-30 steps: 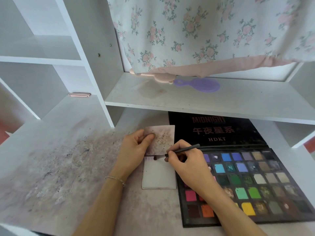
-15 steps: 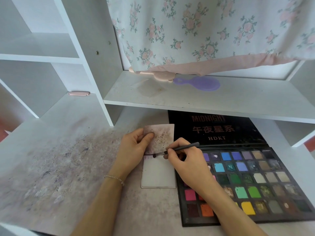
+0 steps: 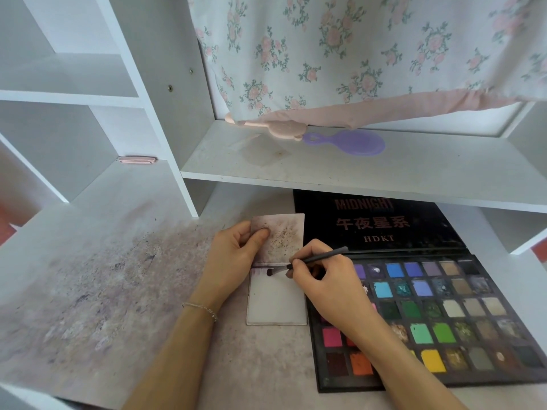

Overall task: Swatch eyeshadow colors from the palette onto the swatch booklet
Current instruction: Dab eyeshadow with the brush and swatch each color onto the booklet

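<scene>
Sitting at a stained white desk (image 3: 97,291), we hold the booklet (image 3: 276,303) just left of the palette (image 3: 444,306). Our left hand (image 3: 233,258) pinches its top page; our right hand (image 3: 328,285) grips a brush (image 3: 313,258) touching the page. White shelves (image 3: 355,173) and a flowery cloth (image 3: 355,54) sit behind the palette.

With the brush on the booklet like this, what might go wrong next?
The right hand lies over the open palette, so it may pick up powder and smear it. The brush tip works at the top left edge of the blank page; a stroke could run onto the already stained table. Only the left hand steadies the booklet.
</scene>
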{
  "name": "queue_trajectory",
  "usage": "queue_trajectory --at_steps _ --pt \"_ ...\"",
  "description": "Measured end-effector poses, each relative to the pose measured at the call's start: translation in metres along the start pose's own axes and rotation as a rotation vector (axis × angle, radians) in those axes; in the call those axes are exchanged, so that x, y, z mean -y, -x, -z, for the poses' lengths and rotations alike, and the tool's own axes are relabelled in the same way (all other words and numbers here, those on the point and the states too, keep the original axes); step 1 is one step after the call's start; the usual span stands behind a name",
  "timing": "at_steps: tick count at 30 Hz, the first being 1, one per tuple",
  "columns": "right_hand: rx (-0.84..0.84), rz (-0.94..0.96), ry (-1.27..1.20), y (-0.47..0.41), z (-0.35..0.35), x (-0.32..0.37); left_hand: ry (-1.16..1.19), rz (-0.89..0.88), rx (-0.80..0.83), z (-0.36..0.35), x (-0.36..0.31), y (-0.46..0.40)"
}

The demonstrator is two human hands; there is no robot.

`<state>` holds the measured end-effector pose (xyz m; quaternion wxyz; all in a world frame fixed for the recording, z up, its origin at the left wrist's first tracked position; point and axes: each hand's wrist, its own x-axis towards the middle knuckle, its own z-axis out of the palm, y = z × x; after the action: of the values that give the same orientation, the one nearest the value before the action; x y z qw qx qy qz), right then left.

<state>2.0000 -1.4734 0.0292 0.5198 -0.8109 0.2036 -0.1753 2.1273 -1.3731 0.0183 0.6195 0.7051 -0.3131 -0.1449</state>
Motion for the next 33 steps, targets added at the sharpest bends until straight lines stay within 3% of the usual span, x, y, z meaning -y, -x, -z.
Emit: queue_trajectory --at_steps 10,20,28,33 --pt "0.008 0.018 0.006 0.0 0.0 0.0 -0.011 0.018 -0.005 0.0 0.0 0.0" --pt "-0.156 0.066 -0.303 0.0 0.006 0.002 -0.067 0.022 -0.03 0.0 0.001 -0.001" --pt "-0.253 0.119 -0.329 0.009 0.044 0.01 -0.02 0.018 0.0 0.001 0.001 0.0" --pt "-0.38 0.045 -0.229 0.025 0.08 -0.005 -0.055 0.005 -0.015 0.001 0.004 -0.001"
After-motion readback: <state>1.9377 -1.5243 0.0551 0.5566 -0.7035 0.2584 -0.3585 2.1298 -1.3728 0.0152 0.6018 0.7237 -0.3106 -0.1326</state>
